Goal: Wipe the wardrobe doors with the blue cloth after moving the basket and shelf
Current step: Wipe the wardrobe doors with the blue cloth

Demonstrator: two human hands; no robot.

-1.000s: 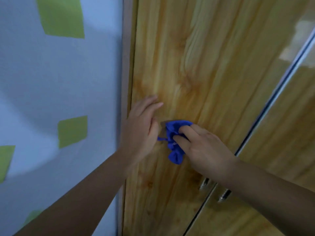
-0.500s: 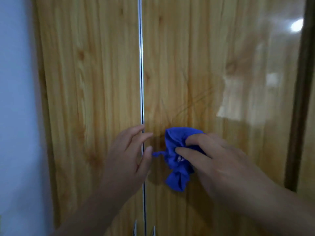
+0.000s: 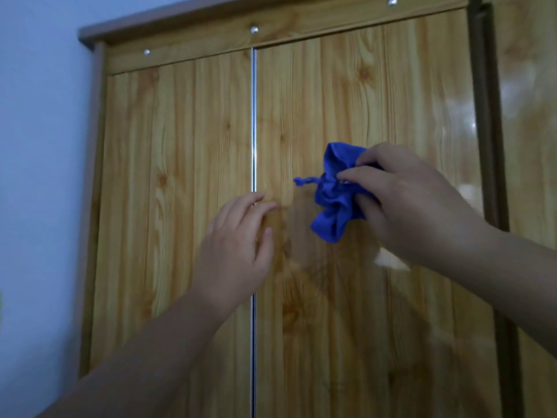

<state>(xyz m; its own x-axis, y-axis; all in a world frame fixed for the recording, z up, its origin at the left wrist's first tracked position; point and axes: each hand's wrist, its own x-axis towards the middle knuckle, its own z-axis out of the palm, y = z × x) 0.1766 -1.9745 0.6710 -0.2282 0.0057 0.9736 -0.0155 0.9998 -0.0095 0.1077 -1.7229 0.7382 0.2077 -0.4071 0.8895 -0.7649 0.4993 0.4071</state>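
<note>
Pale blue wall (image 3: pixel 45 176), left side of frame. Wardrobe in a wood-grain finish fills the centre and right:
- Left door (image 3: pixel 174 206) and right door (image 3: pixel 376 101), with a vertical metal strip (image 3: pixel 253 131) at the seam between them.
- Top rail (image 3: pixel 301 22) above, set with silver studs (image 3: pixel 254 29).
- Further glossy panel (image 3: pixel 530 146) at the far right edge, carrying light reflections.

Blue cloth (image 3: pixel 334 203): bunched, centre-right of frame, in front of the right door, one thin twisted end pointing left.

Right hand (image 3: pixel 407 203): fingers and thumb curled round the cloth, gripping it.

Left hand (image 3: pixel 238 251): lower centre, fingers loosely extended and slightly apart, holding nothing. Its fingertips are at the seam; contact with the door cannot be told.
</note>
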